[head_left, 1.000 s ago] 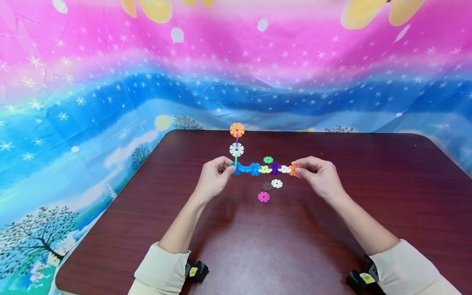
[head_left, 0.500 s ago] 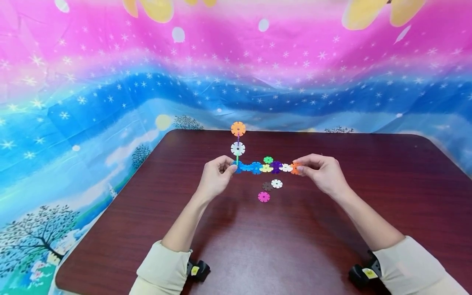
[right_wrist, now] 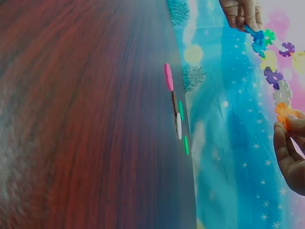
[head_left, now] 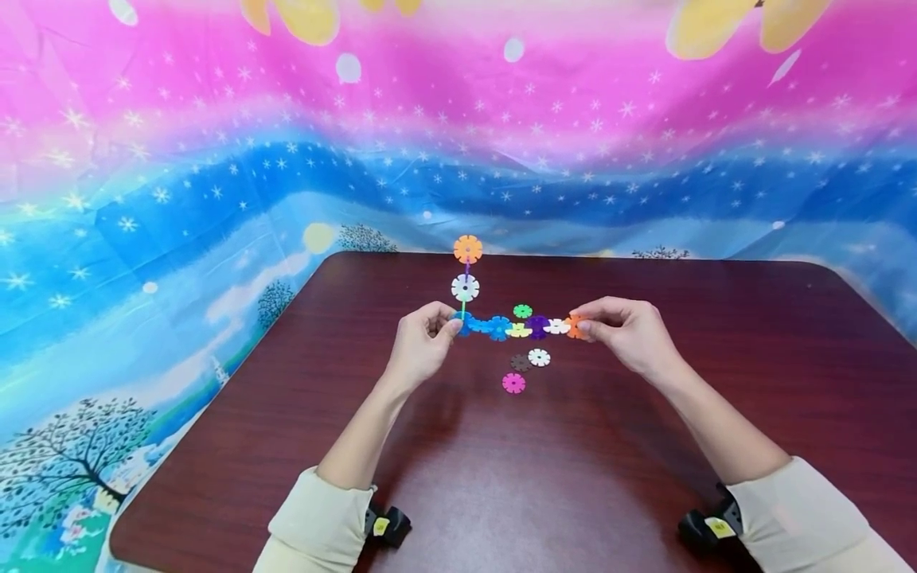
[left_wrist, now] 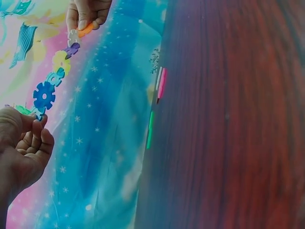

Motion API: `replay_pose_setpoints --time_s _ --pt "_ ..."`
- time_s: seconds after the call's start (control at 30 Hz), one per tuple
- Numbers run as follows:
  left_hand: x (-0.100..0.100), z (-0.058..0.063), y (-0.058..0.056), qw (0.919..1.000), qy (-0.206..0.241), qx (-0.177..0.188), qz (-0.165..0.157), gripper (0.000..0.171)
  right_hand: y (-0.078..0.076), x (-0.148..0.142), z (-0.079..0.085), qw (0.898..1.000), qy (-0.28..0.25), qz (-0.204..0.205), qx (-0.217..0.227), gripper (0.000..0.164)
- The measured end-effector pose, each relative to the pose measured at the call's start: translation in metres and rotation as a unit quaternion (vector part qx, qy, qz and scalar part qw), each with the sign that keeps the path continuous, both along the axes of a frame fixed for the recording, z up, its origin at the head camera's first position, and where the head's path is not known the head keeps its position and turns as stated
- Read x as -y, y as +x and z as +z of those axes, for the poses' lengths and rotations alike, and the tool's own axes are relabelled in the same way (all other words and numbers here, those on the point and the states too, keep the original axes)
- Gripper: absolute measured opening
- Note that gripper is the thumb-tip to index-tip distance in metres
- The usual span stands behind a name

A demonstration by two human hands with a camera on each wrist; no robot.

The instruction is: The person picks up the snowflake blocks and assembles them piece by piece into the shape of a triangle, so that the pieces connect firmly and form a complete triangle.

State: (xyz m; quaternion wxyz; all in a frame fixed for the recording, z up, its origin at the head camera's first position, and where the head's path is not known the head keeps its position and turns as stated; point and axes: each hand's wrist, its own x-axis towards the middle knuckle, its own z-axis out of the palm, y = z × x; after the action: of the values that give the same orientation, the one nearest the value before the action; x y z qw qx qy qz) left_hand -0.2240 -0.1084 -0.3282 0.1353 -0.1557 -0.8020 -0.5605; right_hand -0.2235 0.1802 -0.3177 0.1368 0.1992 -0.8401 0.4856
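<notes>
Left hand [head_left: 423, 342] is pinching the blue end disc [head_left: 468, 325], the snowflake-disc chain [head_left: 519, 329] spans above the table [head_left: 444, 477], right hand [head_left: 634, 342] pinches the orange end disc [head_left: 575, 327], so I'd guess it's a steadying step, with gentle handling needed next.

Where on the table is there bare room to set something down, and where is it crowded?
Bare table: the near patch between the sleeves, up to the pink disc; left, from the left hand to the edge; right, beyond the right hand. Crowded: the middle, where a green disc, brown disc and white disc lie too, with the chain held above.
</notes>
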Motion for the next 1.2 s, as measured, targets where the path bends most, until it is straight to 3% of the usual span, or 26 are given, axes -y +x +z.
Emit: replay_pose_setpoints --time_s 0.53,0.63,0.7,0.77,0.9,1.2 --pt "0.000 -0.001 0.000 0.9996 -0.010 -0.025 0.001 0.004 0.000 0.002 -0.005 1.000 -0.011 0.007 0.006 0.017" --pt "-0.002 0.012 0.012 0.9996 -0.013 -0.025 0.006 0.003 -0.001 0.003 -0.007 1.000 0.000 0.015 0.019 0.016" --pt "-0.003 0.013 0.013 0.9996 -0.016 -0.019 0.010 0.003 0.000 0.003 -0.008 1.000 0.007 0.015 0.022 0.016" --pt "-0.004 0.013 0.012 0.9997 -0.015 -0.018 0.011 0.003 0.000 0.004 -0.010 1.000 0.011 0.013 0.024 0.017" --pt "0.001 -0.003 -0.003 0.9998 0.006 -0.015 0.010 0.006 0.001 0.006 -0.010 0.999 0.017 0.013 0.026 0.017" --pt "0.003 0.004 -0.007 0.9988 0.046 -0.006 0.016 0.007 -0.001 0.009 0.000 0.999 -0.026 0.009 0.021 0.019"
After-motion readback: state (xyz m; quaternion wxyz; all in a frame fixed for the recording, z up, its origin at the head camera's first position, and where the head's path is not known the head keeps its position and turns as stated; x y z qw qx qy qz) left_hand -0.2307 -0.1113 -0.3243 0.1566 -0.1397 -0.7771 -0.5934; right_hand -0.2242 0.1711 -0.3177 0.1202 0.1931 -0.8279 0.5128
